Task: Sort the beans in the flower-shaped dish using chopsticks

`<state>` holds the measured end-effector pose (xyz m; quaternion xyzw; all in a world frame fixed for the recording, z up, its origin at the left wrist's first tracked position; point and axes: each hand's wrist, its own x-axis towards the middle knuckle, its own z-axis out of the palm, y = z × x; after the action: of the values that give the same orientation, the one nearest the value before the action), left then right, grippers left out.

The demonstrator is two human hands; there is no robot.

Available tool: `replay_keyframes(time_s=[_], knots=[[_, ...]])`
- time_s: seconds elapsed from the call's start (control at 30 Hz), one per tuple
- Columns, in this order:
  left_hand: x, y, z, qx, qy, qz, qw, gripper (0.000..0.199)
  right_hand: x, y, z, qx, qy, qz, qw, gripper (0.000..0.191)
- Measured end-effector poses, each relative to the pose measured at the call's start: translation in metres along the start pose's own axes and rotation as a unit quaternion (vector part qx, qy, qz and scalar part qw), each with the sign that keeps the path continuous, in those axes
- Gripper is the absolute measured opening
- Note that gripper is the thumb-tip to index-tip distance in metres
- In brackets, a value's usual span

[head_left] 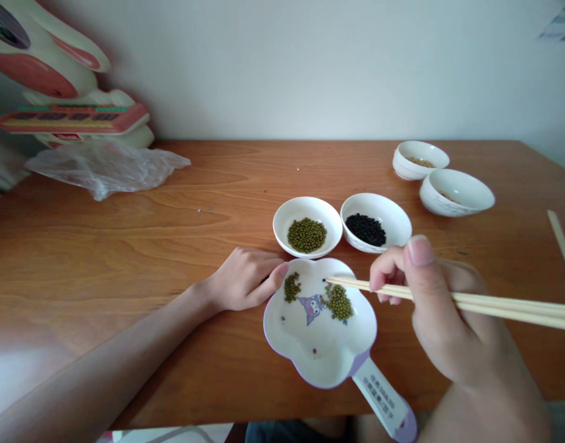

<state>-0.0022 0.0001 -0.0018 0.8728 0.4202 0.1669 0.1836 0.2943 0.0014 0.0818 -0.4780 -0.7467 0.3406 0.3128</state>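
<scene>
My right hand [442, 301] is closed around a pair of pale wooden chopsticks [495, 307]. Their tips reach into a white, purple-edged flower-shaped dish [301, 351] with a handle. A tiny black speck [324, 280], perhaps a bean, is at the tips; whether it is pinched I cannot tell. Two clusters of green beans lie in the dish, a small left cluster [292, 287] and a larger right one [339, 303]. My left hand [248, 278] grips the dish's upper left rim, its fingertips partly hidden. Just behind stand a bowl of green beans [306, 235] and a bowl of black beans [365, 229].
Two more white bowls, a rear one [405, 167] and a nearer one [437, 200], stand back right with light-coloured contents. A pale stick [562, 246] lies far right. A crumpled plastic bag [111, 169] and an animal-shaped toy keyboard [79, 117] occupy the back left, before the wall.
</scene>
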Motion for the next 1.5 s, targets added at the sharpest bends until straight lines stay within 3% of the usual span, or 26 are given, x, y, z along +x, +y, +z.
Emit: replay_keyframes(time_s=[0.23,0.7,1.5], knots=[[-0.0004,-0.0002,0.0,-0.003,-0.002,0.0,1.0,0.04,0.0004,-0.0047,0.0044,0.009,-0.013,-0.012,1.0,0.058],[0.0013,0.0031,-0.0027,-0.021,-0.005,-0.008,1.0,0.04,0.0003,-0.0071,-0.005,-0.017,0.028,-0.005,0.999,0.06],[-0.0004,0.0014,0.0,-0.019,-0.001,0.001,1.0,0.039,0.0001,0.0008,0.0008,-0.004,0.023,0.008,1.0,0.06]])
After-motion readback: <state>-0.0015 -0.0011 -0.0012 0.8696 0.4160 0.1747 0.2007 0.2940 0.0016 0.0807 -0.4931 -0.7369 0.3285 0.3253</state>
